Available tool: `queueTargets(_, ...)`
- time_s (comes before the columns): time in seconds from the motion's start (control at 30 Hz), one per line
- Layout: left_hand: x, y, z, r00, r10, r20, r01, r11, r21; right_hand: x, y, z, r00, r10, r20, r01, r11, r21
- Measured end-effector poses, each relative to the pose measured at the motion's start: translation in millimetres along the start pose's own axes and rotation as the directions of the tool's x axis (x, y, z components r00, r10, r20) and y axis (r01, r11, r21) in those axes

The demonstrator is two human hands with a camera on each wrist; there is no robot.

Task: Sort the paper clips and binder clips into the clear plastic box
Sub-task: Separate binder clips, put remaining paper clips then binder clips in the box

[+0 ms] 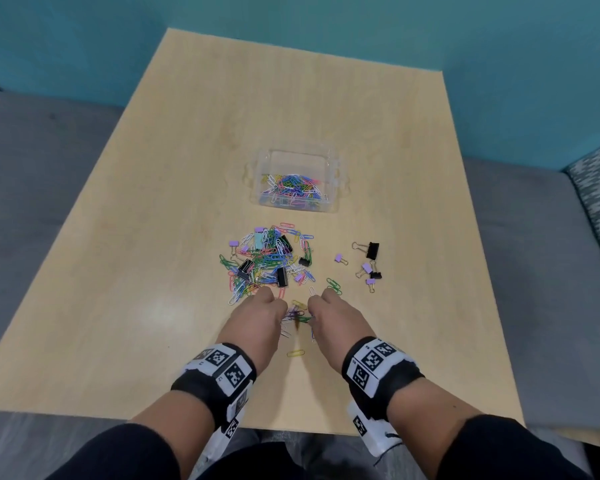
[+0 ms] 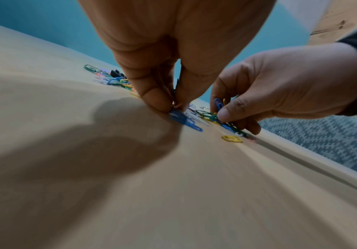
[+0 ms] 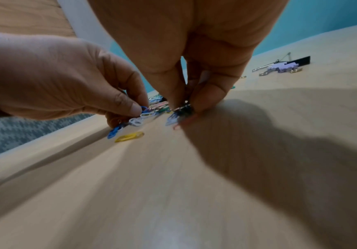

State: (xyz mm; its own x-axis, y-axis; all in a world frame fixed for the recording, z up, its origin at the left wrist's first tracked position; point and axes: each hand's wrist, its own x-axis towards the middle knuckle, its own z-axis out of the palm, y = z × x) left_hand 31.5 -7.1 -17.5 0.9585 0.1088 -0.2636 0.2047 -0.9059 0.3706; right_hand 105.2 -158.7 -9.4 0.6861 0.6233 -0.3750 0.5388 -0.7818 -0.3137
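Paper clips (image 1: 269, 259) lie heaped mid-table with binder clips mixed in; behind them the clear plastic box (image 1: 332, 188), its long axis across the table (image 1: 118, 306), already holds coloured clips. From the head view, the left hand (image 1: 257, 320) and right hand (image 1: 336, 320) bunch a small clip cluster (image 1: 297, 317) between them; a yellow paper clip (image 1: 296, 353) lies crosswise nearer the person.

Left wrist view: left fingers (image 2: 151, 94) pinch blue clips (image 2: 183, 120) against the table.

Right wrist view: right fingers (image 3: 207, 91) pinch dark clips (image 3: 182, 109); black and purple binder clips (image 3: 288, 64) lie well apart.
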Motion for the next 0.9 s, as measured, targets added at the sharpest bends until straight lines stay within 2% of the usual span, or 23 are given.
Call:
queueTargets(0.2,4.2,-5.5,0.1,0.993,-0.113,-0.039,0.106,0.985,-0.135,6.0,9.3,-10.8,0.995,0.092,0.038,-0.098,0.977,0.19)
queueTargets(0.37,4.6,-7.7,-16.4,0.986,-0.168,-0.002,0.158,0.933,-0.323,12.5,17.6,-23.2,0.988,0.139,0.064,-0.152,0.934,0.323)
queueTargets(0.43,5.3,-8.3,-27.1,0.975,-0.216,0.057,0.219,0.876,-0.43,15.0,19.7,-30.0,0.976,0.192,0.103,-0.218,0.856,0.468)
queueTargets(0.5,9.3,-9.1,-42.0,0.956,-0.261,0.135,0.291,0.772,-0.565,19.1,19.1,-41.0,0.959,0.225,0.174,-0.284,0.747,0.601)
queueTargets(0.6,28.1,-11.2,-72.3,0.941,-0.297,0.164,0.322,0.633,-0.704,37.4,19.0,-67.6,0.959,0.215,0.184,-0.281,0.645,0.711)
queueTargets(0.63,39.1,-12.2,-83.9,0.943,-0.306,0.132,0.304,0.627,-0.717,47.9,18.9,-78.9,0.962,0.221,0.158,-0.264,0.627,0.733)
queueTargets(0.77,98.0,-12.1,-128.0,0.943,-0.326,-0.07,0.203,0.728,-0.654,104.6,17.3,-123.4,0.962,0.272,-0.012,-0.16,0.6,0.784)
queueTargets(0.9,151.2,-8.9,-148.3,0.929,-0.334,-0.162,0.164,0.761,-0.627,153.0,10.1,-151.6,0.943,0.308,-0.126,-0.109,0.644,0.758)
